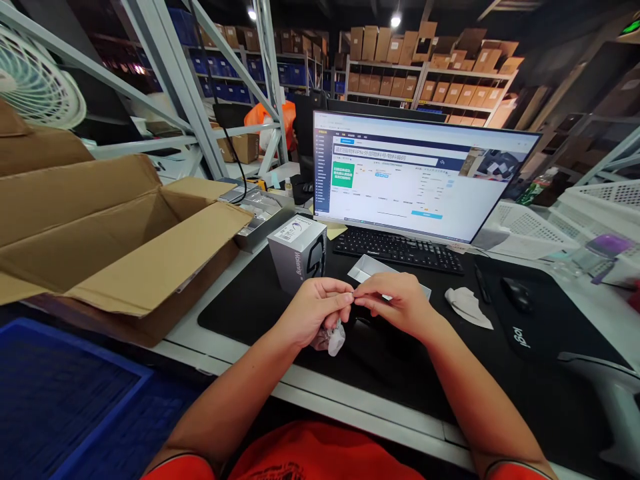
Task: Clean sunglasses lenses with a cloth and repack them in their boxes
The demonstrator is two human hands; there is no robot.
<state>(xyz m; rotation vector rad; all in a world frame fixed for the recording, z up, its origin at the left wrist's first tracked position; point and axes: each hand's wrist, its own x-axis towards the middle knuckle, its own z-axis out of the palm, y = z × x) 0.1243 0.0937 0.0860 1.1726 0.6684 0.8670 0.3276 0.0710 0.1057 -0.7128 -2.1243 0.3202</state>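
My left hand (pixel 314 309) and my right hand (pixel 399 301) meet fingertip to fingertip over the black desk mat (pixel 250 307). Both pinch something tiny between thumb and forefinger that I cannot make out. The left hand also clutches a crumpled white wad (pixel 334 339) under its palm. A small grey product box (pixel 299 253) stands just beyond the left hand. A flat silver-white piece (pixel 367 269) lies behind the right hand.
A large open cardboard box (pixel 115 233) sits at the left, a blue crate (pixel 65 400) below it. Monitor (pixel 415 175), keyboard (pixel 397 250), mouse (pixel 517 293), a crumpled white paper (pixel 467 307) and white baskets (pixel 600 207) fill the desk; a handheld scanner (pixel 605 387) lies at right.
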